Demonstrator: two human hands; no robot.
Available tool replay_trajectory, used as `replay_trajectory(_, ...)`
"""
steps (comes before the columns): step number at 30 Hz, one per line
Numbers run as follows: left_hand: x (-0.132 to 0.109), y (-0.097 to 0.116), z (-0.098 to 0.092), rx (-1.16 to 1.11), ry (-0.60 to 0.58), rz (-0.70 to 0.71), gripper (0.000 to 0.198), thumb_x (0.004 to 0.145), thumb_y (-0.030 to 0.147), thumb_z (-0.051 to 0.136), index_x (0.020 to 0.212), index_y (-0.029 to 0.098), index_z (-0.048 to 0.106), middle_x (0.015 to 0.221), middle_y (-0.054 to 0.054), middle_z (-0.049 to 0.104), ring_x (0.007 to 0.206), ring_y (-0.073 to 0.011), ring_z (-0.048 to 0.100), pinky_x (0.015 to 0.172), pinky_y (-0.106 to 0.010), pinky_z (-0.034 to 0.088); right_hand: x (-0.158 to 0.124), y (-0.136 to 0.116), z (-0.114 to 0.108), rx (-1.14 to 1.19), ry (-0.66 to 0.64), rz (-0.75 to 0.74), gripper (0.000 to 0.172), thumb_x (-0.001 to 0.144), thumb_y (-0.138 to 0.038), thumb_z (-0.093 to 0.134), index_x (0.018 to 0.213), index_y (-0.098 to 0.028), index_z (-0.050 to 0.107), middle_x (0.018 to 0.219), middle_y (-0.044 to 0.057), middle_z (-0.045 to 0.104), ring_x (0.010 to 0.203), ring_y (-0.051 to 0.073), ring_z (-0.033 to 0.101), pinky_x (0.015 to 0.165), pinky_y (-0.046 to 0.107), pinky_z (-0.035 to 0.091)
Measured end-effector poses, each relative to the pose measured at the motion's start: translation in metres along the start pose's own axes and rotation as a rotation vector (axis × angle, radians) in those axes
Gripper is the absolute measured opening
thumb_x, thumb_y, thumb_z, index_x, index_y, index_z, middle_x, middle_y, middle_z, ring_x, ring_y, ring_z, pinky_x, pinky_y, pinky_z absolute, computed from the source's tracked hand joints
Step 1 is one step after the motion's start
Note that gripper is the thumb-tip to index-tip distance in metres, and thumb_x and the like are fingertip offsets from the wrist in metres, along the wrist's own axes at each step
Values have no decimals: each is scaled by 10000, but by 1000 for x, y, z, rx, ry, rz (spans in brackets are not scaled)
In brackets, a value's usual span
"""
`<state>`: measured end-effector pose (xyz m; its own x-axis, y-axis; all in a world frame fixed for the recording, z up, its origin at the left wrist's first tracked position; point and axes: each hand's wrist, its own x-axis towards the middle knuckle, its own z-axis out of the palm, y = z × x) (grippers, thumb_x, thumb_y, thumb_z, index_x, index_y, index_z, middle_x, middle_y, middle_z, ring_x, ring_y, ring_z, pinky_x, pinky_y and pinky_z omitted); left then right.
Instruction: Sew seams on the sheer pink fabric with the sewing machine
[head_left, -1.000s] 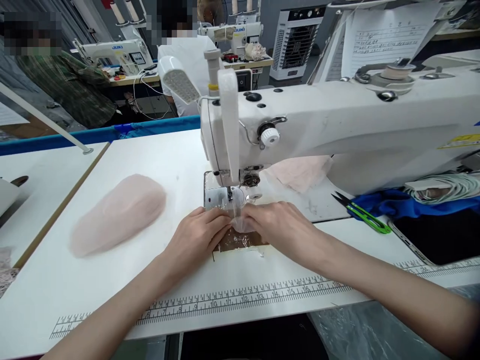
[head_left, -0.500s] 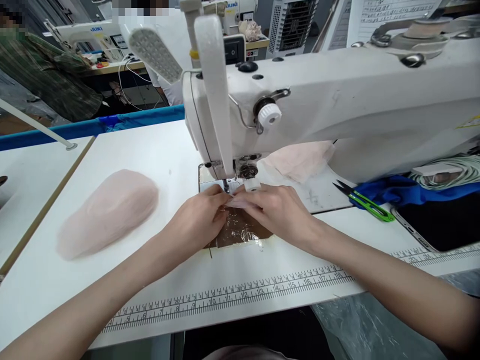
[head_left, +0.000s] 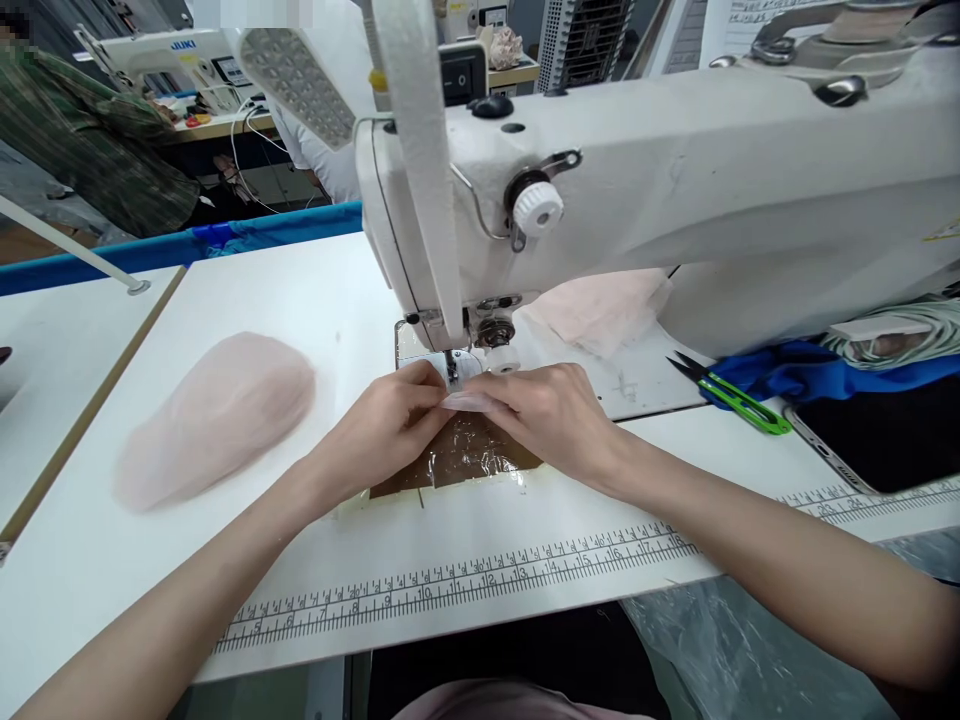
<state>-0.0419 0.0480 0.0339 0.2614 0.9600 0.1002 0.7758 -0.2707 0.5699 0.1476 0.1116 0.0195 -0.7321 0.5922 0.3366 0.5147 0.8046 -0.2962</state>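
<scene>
Just in front of the presser foot of a white sewing machine, a small piece of sheer pale pink fabric stretches between my two hands. My left hand pinches its left end, fingers bent together. At the other end, my right hand has its thumb and fingers closed on the same fabric. Both hands rest low over a brown taped patch on the machine bed. The fingertips are partly hidden, and the fabric under the foot is hard to make out.
Pale pink sheer pieces lie left and behind the needle area. Green thread snips, blue cloth and a phone are at right. A printed ruler lines the front edge. Co-workers stand beyond.
My left hand has shifted slightly left, away from the right hand, and more of the pink fabric shows between them. The camera view has moved a little.
</scene>
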Motion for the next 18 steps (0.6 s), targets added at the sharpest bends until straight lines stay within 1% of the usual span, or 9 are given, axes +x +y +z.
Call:
replay_trajectory(3, -9, -3, 10, 89, 43, 83, 262, 935, 183, 449, 905, 180, 710, 930, -51, 591, 746, -118, 568, 646, -254, 501, -6, 1, 0, -32, -8, -86, 336, 985, -388, 435, 874, -231, 712, 651, -29, 688, 529, 103, 548, 486, 263, 269)
replay_trajectory(5, -15, -4, 20, 224, 127, 177, 251, 943, 192, 449, 955, 165, 699, 941, -70, 603, 793, -147, 564, 659, -275, 505, -10, 1, 0, -82, 11, -171, 273, 958, -270, 494, 792, -213, 702, 638, -30, 680, 531, 104, 525, 489, 271, 274)
replay_trajectory(7, -19, -4, 28, 404, 230, 282, 225, 936, 180, 471, 986, 158, 690, 917, -76, 633, 828, -182, 558, 664, -305, 491, -13, 1, 1, -147, 61, -252, 230, 901, -151, 546, 725, -196, 687, 689, -21, 697, 606, 124, 541, 534, 282, 316)
replay_trajectory(9, -22, -2, 33, 574, 304, 346, 202, 913, 159, 513, 1026, 160, 681, 924, -73, 670, 888, -216, 561, 702, -340, 468, -15, 1, 1, -205, 121, -310, 227, 861, -82, 566, 686, -186, 668, 817, -7, 726, 743, 152, 568, 641, 305, 372)
replay_trajectory(10, -24, -1, 34, 641, 323, 355, 204, 902, 152, 534, 1048, 162, 675, 955, -71, 687, 929, -229, 565, 733, -356, 456, -16, 1, 1, -227, 141, -327, 225, 854, -68, 569, 685, -184, 663, 901, -3, 731, 818, 166, 573, 714, 322, 390)
replay_trajectory(12, -25, 1, 34, 728, 327, 350, 227, 889, 146, 559, 1092, 161, 662, 1041, -70, 702, 999, -239, 570, 792, -373, 431, -16, 1, 1, -247, 151, -352, 221, 853, -57, 564, 696, -180, 659, 1022, 4, 720, 938, 183, 568, 855, 352, 387)
replay_trajectory(13, -26, 2, 34, 752, 319, 344, 238, 891, 146, 560, 1109, 158, 656, 1088, -74, 700, 1025, -239, 574, 815, -378, 419, -16, 1, 1, -249, 142, -362, 218, 855, -52, 558, 710, -177, 662, 1044, 8, 716, 981, 189, 565, 910, 363, 374)
replay_trajectory(15, -27, 3, 33, 781, 291, 331, 259, 903, 142, 547, 1143, 149, 642, 1150, -89, 687, 1068, -235, 581, 841, -383, 403, -17, 1, 1, -239, 110, -382, 218, 859, -36, 537, 755, -167, 676, 1019, 23, 723, 1026, 194, 568, 986, 376, 349)
replay_trajectory(18, -28, 4, 33, 778, 268, 322, 271, 915, 138, 530, 1166, 139, 633, 1162, -107, 684, 1120, -234, 584, 859, -384, 394, -18, 2, 3, -213, 77, -389, 268, 860, 9, 478, 814, -153, 687, 930, 40, 735, 1003, 183, 602, 1027, 379, 341)
